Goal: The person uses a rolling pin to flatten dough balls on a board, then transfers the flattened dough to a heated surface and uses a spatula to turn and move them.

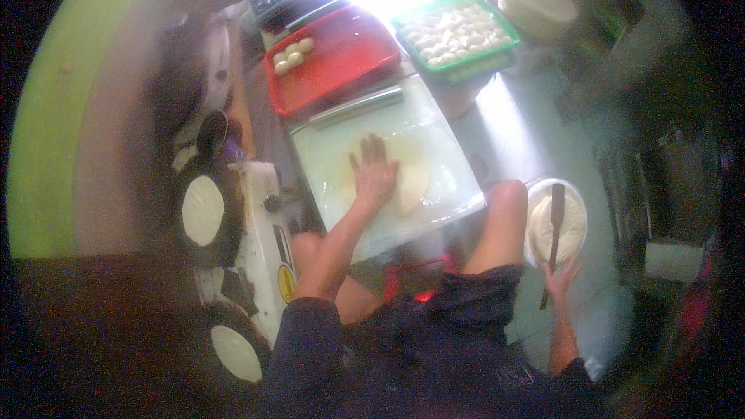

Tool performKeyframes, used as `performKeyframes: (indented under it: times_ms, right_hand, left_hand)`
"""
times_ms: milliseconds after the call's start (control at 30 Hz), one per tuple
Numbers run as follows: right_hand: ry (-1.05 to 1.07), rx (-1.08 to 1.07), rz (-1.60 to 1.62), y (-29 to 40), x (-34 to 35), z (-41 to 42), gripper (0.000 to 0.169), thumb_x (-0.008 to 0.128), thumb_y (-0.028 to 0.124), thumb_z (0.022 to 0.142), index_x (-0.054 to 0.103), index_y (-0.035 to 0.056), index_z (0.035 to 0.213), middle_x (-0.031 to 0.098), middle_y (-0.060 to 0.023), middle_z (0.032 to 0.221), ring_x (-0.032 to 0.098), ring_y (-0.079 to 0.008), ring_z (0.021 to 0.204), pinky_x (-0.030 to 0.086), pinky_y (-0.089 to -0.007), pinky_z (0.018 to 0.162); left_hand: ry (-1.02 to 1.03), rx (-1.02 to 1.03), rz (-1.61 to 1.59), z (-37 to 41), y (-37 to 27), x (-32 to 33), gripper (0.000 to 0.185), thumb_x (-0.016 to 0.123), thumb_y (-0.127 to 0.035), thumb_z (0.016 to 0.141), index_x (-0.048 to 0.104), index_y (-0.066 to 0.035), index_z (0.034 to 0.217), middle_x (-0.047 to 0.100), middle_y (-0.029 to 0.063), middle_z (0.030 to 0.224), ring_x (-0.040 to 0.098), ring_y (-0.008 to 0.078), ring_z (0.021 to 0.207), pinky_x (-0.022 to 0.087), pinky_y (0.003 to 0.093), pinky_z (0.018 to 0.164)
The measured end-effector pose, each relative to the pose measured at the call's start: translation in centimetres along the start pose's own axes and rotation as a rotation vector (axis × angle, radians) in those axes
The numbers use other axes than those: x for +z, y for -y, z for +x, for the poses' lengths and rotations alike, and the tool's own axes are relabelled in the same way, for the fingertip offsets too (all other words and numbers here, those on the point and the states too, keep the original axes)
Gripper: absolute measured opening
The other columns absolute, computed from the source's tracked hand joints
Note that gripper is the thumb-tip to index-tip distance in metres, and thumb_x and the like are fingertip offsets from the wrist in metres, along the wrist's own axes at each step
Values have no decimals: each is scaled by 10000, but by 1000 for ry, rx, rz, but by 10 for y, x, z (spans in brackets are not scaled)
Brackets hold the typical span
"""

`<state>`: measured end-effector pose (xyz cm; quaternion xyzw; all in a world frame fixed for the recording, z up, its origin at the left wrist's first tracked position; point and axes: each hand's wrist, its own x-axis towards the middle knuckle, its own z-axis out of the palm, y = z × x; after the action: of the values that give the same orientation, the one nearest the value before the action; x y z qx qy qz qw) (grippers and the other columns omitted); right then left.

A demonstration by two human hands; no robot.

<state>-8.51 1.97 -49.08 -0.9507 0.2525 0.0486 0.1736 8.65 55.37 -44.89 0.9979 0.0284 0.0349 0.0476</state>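
My left hand (374, 173) lies flat with fingers spread over a thin sheet of pale dough (414, 183) on a glossy light work surface (448, 157). Part of the dough is hidden beneath it. To the right, my right hand (561, 280) is at the near rim of a white bowl (584, 209) holding soft dough (571, 227). A long dark spatula (557, 209) rests across that bowl, its handle passing by my right thumb. Whether my fingers grip the handle cannot be made out.
Beyond the work surface sit a red tray (349, 58) with several dough balls (293, 56) and a green-rimmed tray (515, 41) full of them. At left, flat dough rounds (202, 210) lie on dark pans beside a white stove (262, 203). A dark ladle (212, 130) is farther back.
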Motion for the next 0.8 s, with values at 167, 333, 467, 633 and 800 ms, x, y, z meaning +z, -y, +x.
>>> performKeyframes:
  times_ms: [167,333,467,633,800]
  right_hand:
    - [-101,-106,374,-38,18,-6,690,668,205,798,309,18,1357,359,-257,1332,336,-396,1253,238,-463,1078]
    - [13,-437,253,110,-29,-42,366,529,144,889,475,-3,1219,467,-213,1206,456,-361,1133,319,-440,1013]
    - [205,-1130,180,313,-32,-116,360,548,70,829,565,83,1188,554,-128,984,567,-250,862,449,-358,738]
    - [837,-1690,70,487,-37,-299,432,547,6,772,583,170,1171,589,-129,999,627,-315,825,514,-413,695]
    - [766,-2077,-435,539,-98,-365,340,522,72,810,563,150,1139,570,-170,1056,618,-369,879,516,-444,718]
  left_hand:
    - [133,-87,-106,-50,-24,-11,707,389,-443,922,156,-39,1453,81,136,1531,92,318,1408,64,617,1076]
    - [-45,-384,40,-161,67,-87,691,461,-426,887,290,0,1403,241,211,1473,302,372,1327,232,559,1053]
    - [-304,-445,18,-223,90,-107,620,545,-362,847,411,22,1315,338,251,1401,352,417,1267,309,555,996]
    - [-278,-491,-313,-286,99,-131,592,520,-368,870,403,-4,1322,268,223,1439,283,393,1314,233,571,1043]
    - [-237,-837,-991,-358,92,-155,450,568,-263,857,512,-6,1222,433,234,1319,395,355,1247,300,487,1033]
